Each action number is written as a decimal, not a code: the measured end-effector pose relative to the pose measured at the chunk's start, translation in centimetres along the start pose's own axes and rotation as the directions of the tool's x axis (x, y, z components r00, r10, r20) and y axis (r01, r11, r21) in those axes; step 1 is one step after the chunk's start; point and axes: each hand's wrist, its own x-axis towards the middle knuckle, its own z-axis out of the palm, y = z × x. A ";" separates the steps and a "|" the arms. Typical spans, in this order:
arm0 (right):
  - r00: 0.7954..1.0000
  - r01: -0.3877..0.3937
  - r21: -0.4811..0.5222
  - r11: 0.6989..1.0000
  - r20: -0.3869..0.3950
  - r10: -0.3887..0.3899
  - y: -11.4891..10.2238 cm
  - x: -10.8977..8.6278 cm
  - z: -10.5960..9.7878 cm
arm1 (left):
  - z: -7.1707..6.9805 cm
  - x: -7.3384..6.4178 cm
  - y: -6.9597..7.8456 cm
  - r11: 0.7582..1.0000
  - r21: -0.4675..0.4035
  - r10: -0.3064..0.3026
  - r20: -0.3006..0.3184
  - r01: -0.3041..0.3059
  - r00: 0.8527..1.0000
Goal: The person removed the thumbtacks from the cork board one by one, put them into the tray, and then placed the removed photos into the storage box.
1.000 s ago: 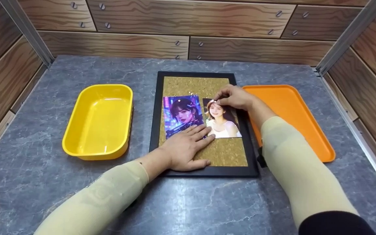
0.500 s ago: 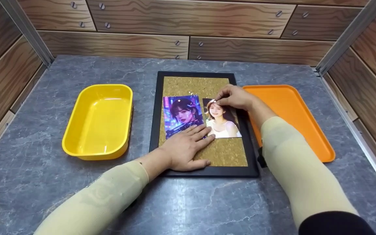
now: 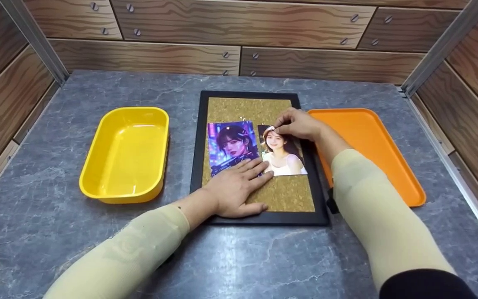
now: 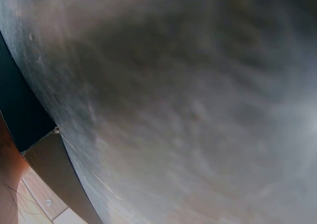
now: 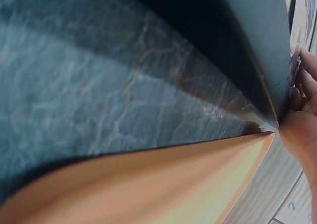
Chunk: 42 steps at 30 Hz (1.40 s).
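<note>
A black-framed cork board [image 3: 272,199] lies in the middle of the table in the head view. Two photos are on it side by side: a purple-blue portrait [image 3: 230,143] on the left, and a portrait of a person in a white top [image 3: 282,158] on the right. My left hand [image 3: 237,189] rests flat, fingers spread, over the lower edges of both photos. At the right photo's top edge, my right hand [image 3: 299,123] pinches a small pale pin, mostly hidden by the fingertips. In the right wrist view, that hand [image 5: 304,115] is cut off by the frame's edge.
To the left stands a yellow tub [image 3: 125,158]. An orange tray [image 3: 359,128] lies to the right, partly under the right forearm. Small shiny clear pieces [image 3: 242,119] sit at the left photo's top edge. Wood-patterned panels [image 3: 239,25] enclose the grey marbled table [image 3: 239,257].
</note>
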 end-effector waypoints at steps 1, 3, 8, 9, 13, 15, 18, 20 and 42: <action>1.000 -0.002 0.003 1.000 0.001 0.002 0.0 0.0 0.0 | 0.0 0.0 0.0 1.000 0.000 0.000 0.001 0.000 1.000; 1.000 -0.006 0.016 1.000 0.007 0.006 -0.1 -0.1 0.0 | 0.0 0.0 0.0 1.000 -0.004 0.001 0.002 -0.001 1.000; 1.000 -0.017 0.040 0.999 0.020 0.016 -0.2 -0.4 -0.1 | 0.1 0.0 0.1 1.000 -0.008 0.005 -0.004 -0.005 1.000; 1.000 -0.018 0.040 0.999 0.021 0.017 -0.2 -0.4 -0.1 | 0.1 0.0 0.1 1.000 -0.007 0.007 -0.007 -0.007 1.000; 1.000 -0.021 0.035 0.999 0.020 0.021 -0.1 -0.5 -0.2 | 0.1 0.0 0.1 1.000 -0.001 0.009 -0.011 -0.009 1.000; 1.000 -0.018 0.024 1.000 0.015 0.018 -0.1 -0.5 -0.2 | 0.1 0.0 0.1 1.000 -0.001 0.007 -0.010 -0.007 1.000; 1.000 -0.011 0.004 1.000 0.007 0.011 -0.1 -0.5 -0.1 | 0.1 0.1 0.0 1.000 -0.001 0.002 -0.004 -0.002 1.000; 1.000 -0.011 0.000 1.000 0.001 0.011 0.0 -0.4 -0.1 | 0.1 0.1 0.0 1.000 -0.003 0.001 0.000 -0.001 1.000; 1.000 0.025 -0.020 0.999 -0.012 -0.025 0.1 -0.2 0.0 | -0.1 0.0 0.0 1.000 -0.008 0.002 0.001 -0.002 1.000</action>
